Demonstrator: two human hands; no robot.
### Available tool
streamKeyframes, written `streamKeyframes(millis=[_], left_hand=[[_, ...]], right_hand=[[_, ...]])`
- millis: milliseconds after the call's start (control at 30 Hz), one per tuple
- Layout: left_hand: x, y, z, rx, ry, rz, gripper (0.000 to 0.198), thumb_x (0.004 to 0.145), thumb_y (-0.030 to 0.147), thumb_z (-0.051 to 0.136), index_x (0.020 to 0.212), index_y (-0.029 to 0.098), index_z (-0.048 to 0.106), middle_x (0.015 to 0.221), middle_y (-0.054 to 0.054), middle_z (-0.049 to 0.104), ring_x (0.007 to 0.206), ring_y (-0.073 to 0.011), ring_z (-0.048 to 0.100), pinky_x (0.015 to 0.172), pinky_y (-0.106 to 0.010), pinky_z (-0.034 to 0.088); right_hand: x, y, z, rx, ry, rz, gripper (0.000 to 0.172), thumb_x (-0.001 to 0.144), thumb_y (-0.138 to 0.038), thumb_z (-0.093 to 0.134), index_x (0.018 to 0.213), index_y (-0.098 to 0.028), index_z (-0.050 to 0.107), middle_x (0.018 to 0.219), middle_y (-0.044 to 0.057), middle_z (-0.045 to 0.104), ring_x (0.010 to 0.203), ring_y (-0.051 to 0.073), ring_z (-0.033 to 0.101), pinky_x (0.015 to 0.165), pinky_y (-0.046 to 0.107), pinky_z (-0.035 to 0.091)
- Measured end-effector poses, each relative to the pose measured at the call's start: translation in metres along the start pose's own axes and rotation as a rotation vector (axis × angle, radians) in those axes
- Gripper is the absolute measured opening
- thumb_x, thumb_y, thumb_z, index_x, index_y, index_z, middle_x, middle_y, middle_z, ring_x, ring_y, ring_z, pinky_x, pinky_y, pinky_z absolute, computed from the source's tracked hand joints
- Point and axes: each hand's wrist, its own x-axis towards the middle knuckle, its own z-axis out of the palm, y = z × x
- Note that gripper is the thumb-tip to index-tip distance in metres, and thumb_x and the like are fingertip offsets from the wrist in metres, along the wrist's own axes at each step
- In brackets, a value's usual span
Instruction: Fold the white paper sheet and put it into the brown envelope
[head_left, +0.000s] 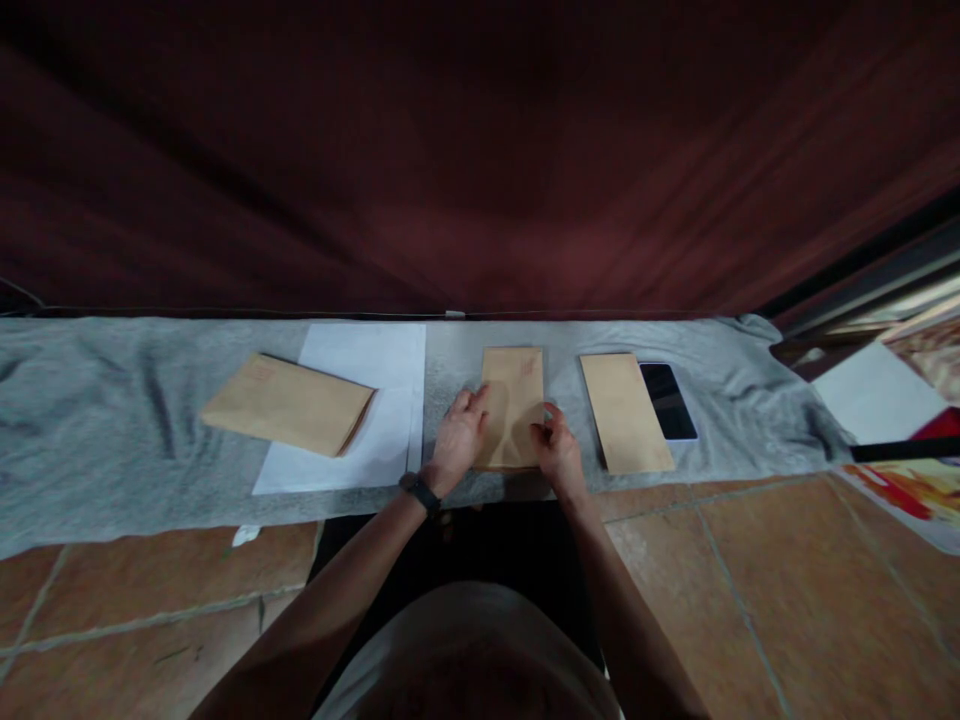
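Note:
A brown paper envelope (513,410) with a red printed mark near its top right lies upright in front of me, possibly a stack of several. Along its left edge rests my left hand (459,432), wearing a dark wristwatch, with fingers partly stretched and fingertips on the paper. My right hand (557,446) has its fingers curled in a pinch at the envelope's right edge. To the right lies another brown envelope (627,413), slightly tilted. A thicker stack of brown envelopes (289,403) lies slanted at the left.
White paper sheets (367,350) lie partly beneath the left stack. A dark-screened phone (669,402) sits partly under the right envelope. Grey cloth (135,420) covers the long surface, with a dark red curtain (480,200) behind it. Tiled floor (750,560) shows in front.

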Motion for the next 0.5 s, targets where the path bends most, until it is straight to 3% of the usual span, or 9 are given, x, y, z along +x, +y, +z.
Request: streamKeyframes(millis=[100,200,333,500], left_hand=[[-0.002,0.005,0.000,0.210,-0.015,0.174,0.056,0.092,0.007,0.047,0.146,0.020,0.047,0.151,-0.015,0.048,0.137,-0.0291,0.047,0.113,-0.046,0.040],[0.001,0.011,0.003,0.319,-0.033,0.327,0.052,0.094,0.012,0.045,0.146,0.017,0.047,0.161,-0.015,0.037,0.149,-0.0314,0.034,0.120,-0.051,0.031],[0.010,0.016,0.011,0.317,-0.061,0.376,0.049,0.102,0.029,0.039,0.149,0.017,0.046,0.165,-0.013,0.031,0.154,-0.0305,0.024,0.125,-0.052,0.021],[0.021,0.015,0.019,0.295,-0.132,0.398,0.053,0.104,0.035,0.036,0.154,0.021,0.040,0.167,-0.009,0.028,0.156,-0.0282,0.019,0.127,-0.055,0.013]], right_hand=[[-0.003,-0.002,0.001,-0.116,-0.022,-0.053,0.049,0.093,-0.030,0.051,0.140,-0.016,0.049,0.100,0.011,0.074,0.087,0.025,0.070,0.078,0.035,0.055],[-0.006,-0.001,0.004,-0.227,-0.012,-0.119,0.050,0.096,-0.029,0.047,0.144,-0.014,0.046,0.110,0.015,0.073,0.093,0.026,0.071,0.082,0.036,0.056],[-0.007,0.000,0.007,-0.307,0.032,-0.176,0.049,0.098,-0.028,0.046,0.144,-0.011,0.047,0.122,0.020,0.069,0.105,0.028,0.069,0.091,0.041,0.055],[-0.004,-0.001,0.007,-0.376,0.032,-0.192,0.047,0.098,-0.026,0.045,0.142,-0.011,0.050,0.125,0.020,0.067,0.112,0.029,0.065,0.097,0.043,0.052]])
